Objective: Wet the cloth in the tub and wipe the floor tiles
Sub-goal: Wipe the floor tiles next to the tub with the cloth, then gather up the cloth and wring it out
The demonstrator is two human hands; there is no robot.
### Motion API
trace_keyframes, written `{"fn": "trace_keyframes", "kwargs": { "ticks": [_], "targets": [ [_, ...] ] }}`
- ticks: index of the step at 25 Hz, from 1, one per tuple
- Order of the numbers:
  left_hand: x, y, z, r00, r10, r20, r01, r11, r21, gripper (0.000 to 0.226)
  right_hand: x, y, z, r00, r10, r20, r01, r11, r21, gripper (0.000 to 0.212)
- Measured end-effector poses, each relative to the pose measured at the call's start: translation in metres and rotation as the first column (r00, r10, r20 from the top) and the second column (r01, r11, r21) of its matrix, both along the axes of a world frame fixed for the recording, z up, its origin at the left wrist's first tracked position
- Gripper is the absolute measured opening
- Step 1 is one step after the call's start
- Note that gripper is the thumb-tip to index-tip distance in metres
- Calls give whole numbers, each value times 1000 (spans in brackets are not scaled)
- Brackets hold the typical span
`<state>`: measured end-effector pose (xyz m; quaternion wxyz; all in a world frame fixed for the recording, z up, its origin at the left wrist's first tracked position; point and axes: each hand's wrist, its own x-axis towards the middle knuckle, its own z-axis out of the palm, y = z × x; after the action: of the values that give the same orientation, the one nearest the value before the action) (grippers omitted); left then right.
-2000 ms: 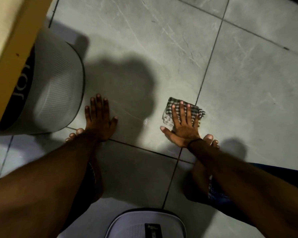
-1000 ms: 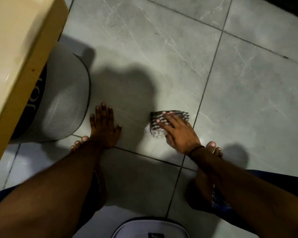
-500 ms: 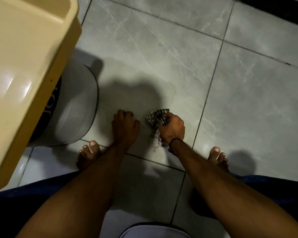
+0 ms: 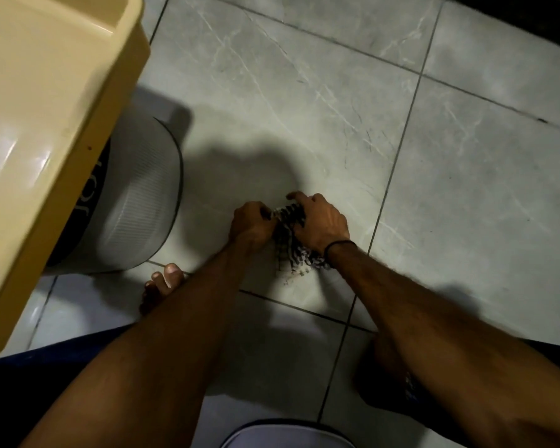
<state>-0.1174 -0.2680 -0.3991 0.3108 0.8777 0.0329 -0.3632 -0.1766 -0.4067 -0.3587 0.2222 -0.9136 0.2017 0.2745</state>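
I am gripping the checkered cloth (image 4: pixel 291 236) with both hands above the grey floor tiles (image 4: pixel 466 205). My left hand (image 4: pixel 252 226) is clenching the cloth's left end in a fist. My right hand (image 4: pixel 320 223) is closing over its right end, with a black band at the wrist. The cloth is bunching between the two hands, and its frayed lower end is hanging down beside my right wrist, close to a grout line crossing. A ribbed grey tub (image 4: pixel 136 205) is sitting on the tiles to the left of my hands, partly under a yellow plastic basin (image 4: pixel 46 124). My left foot's toes (image 4: pixel 165 279) are resting just beside the tub.
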Motion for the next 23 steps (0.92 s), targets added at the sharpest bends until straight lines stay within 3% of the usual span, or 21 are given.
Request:
{"fn": "trace_keyframes", "kwargs": {
  "ticks": [2, 3, 7, 11, 14, 18, 23],
  "targets": [
    [-1, 1, 2, 999, 27, 20, -26, 999, -18, 27, -1, -8, 1, 997, -32, 66, 28, 998, 56, 29],
    [-3, 1, 4, 999, 36, 32, -35, 999, -24, 26, -4, -14, 1, 986, -131, 104, 122, 989, 88, 14],
    [-18, -6, 10, 996, 73, 49, -71, 996, -56, 25, -16, -34, 3, 866, -485, 125, 466, 871, 157, 44],
    [-25, -15, 13, 993, 121, 16, -118, 987, -114, 38, -9, -26, -1, 840, -542, 19, 528, 826, 198, 51],
    [-16, -19, -3, 996, 87, -24, -88, 993, -83, 28, 9, -17, -21, 832, -544, -110, 554, 804, 216, 46],
    [-16, -16, -14, 953, 298, -51, -303, 938, -167, 32, 25, -13, -41, 629, -749, -209, 772, 568, 286, 10],
    [-18, -45, 22, 861, 495, 113, -454, 851, -265, 12, 47, -24, -17, 435, -831, -347, 868, 285, 407, 8]
  ]
}}
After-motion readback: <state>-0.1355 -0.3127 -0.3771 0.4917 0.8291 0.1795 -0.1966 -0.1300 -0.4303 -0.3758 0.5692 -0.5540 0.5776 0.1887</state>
